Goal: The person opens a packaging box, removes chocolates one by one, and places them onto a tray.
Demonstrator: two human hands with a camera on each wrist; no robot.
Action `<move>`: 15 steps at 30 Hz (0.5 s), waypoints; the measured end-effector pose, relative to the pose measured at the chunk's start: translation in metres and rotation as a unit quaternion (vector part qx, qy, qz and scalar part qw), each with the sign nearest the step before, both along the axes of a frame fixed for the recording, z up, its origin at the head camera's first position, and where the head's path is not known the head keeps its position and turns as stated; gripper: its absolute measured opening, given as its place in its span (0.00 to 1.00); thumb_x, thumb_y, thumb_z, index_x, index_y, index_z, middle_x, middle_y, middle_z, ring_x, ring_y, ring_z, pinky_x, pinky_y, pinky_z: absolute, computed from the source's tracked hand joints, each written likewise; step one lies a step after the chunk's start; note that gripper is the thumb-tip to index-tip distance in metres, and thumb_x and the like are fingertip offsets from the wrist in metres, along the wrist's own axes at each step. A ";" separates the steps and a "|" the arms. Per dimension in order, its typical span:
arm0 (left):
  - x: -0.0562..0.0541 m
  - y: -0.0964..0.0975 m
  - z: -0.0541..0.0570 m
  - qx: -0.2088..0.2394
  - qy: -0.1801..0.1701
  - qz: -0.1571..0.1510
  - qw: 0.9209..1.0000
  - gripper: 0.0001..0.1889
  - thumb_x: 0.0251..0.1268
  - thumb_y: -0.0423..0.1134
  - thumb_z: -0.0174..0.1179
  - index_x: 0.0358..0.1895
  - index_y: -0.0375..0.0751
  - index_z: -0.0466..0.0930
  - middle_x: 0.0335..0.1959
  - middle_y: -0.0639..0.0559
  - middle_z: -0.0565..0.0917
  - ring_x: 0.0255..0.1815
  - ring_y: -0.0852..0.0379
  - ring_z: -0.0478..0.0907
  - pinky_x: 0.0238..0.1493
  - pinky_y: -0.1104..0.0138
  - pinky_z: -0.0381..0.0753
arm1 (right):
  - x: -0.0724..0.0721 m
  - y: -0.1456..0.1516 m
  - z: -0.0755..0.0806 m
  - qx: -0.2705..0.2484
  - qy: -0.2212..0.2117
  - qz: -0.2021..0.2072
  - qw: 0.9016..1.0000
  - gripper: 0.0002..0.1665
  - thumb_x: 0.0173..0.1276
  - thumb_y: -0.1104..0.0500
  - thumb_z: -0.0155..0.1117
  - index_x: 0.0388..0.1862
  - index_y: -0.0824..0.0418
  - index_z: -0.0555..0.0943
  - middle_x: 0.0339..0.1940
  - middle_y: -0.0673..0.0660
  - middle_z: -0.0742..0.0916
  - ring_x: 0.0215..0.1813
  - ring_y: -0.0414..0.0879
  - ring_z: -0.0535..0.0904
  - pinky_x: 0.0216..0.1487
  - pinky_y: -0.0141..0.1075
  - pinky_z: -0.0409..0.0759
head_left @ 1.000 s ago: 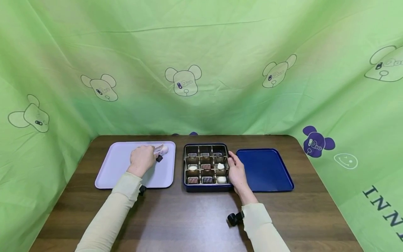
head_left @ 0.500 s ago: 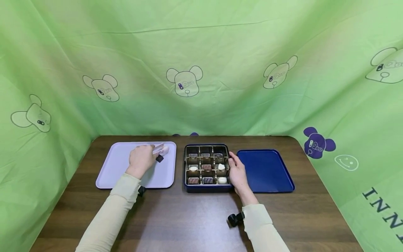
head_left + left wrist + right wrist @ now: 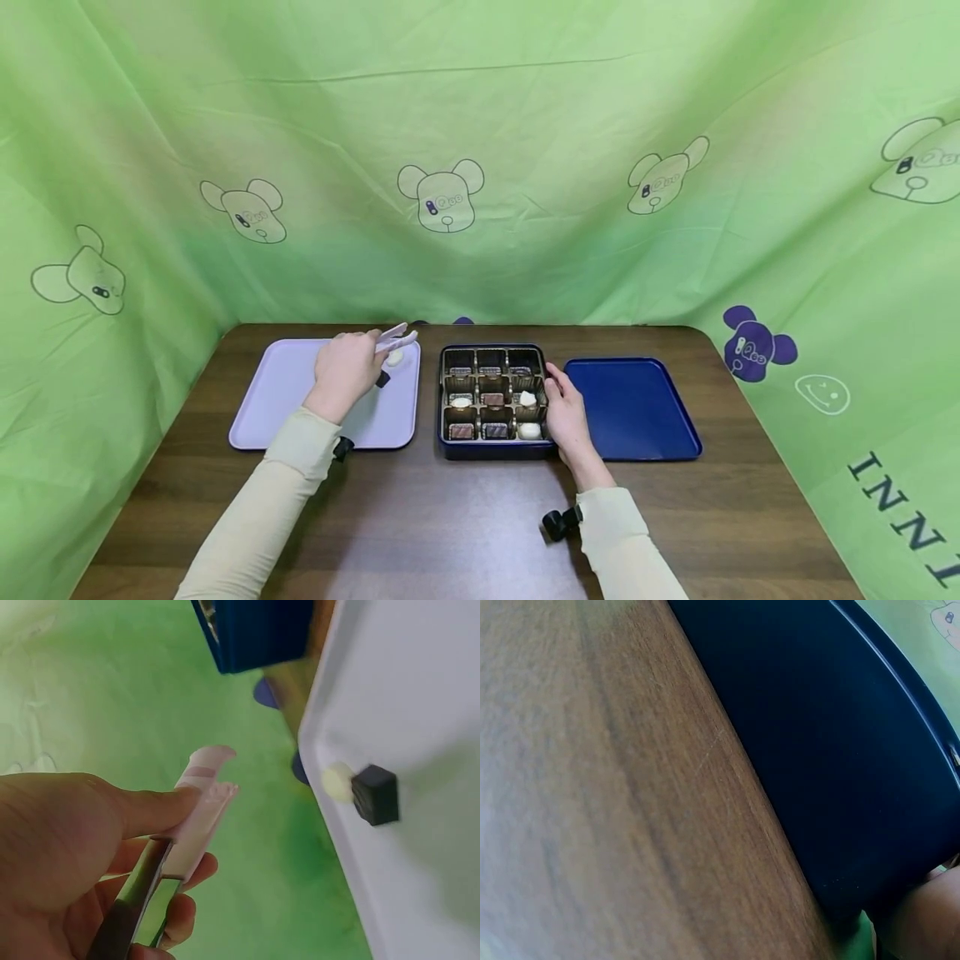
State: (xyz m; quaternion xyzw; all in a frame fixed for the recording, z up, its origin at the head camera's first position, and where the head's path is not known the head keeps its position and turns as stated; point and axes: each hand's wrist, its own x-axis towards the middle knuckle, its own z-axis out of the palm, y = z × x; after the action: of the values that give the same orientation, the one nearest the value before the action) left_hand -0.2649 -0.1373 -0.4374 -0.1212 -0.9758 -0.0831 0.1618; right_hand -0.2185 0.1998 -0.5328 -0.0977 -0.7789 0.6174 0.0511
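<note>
My left hand (image 3: pixel 347 367) grips a pair of tongs (image 3: pixel 396 337) with metal arms and pale pink tips. The tips stand slightly apart in the left wrist view, with nothing seen between them. Below them, on the lilac tray (image 3: pixel 288 392), lie a white chocolate (image 3: pixel 394 358) and a dark square chocolate (image 3: pixel 382 379). My right hand (image 3: pixel 567 417) holds the right side of a navy chocolate box (image 3: pixel 495 451), its fingers partly hidden. Its gold insert (image 3: pixel 477 410) has three rows of compartments, with brown, dark and white chocolates in the middle and front rows.
A flat navy lid (image 3: pixel 630 408) lies right of the box, partly behind my right wrist. Everything sits on a brown wooden table (image 3: pixel 450 525). A green printed curtain (image 3: pixel 480 108) hangs behind and at both sides.
My left hand has lifted the tongs off the white chocolate and tilted their tips up and to the right. The white chocolate stays on the tray. My right hand keeps its place.
</note>
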 end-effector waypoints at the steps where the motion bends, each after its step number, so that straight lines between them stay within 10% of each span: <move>1: 0.001 0.003 0.002 -0.002 0.003 -0.005 1.000 0.11 0.65 0.43 0.68 0.44 0.41 0.86 0.29 0.43 0.87 0.31 0.37 0.84 0.26 0.45 0.79 | 0.000 0.000 0.000 0.000 0.001 0.000 1.000 0.27 0.84 0.58 0.44 0.78 0.61 0.64 0.76 0.67 0.69 0.77 0.61 0.62 0.75 0.54 0.58; 15: 0.000 0.046 0.015 -0.039 0.031 -0.073 0.996 0.05 0.68 0.43 0.66 0.43 0.49 0.87 0.25 0.46 0.86 0.25 0.43 0.83 0.23 0.48 0.80 | -0.001 0.001 0.000 -0.002 0.003 0.001 1.000 0.27 0.84 0.58 0.44 0.78 0.62 0.64 0.75 0.68 0.69 0.76 0.61 0.62 0.75 0.54 0.58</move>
State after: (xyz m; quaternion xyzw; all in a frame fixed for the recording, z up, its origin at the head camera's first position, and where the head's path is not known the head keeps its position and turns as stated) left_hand -0.2645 -0.0913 -0.4227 -0.2013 -0.9614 -0.0525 0.1803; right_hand -0.2195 0.2005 -0.5331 -0.0957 -0.7778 0.6189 0.0527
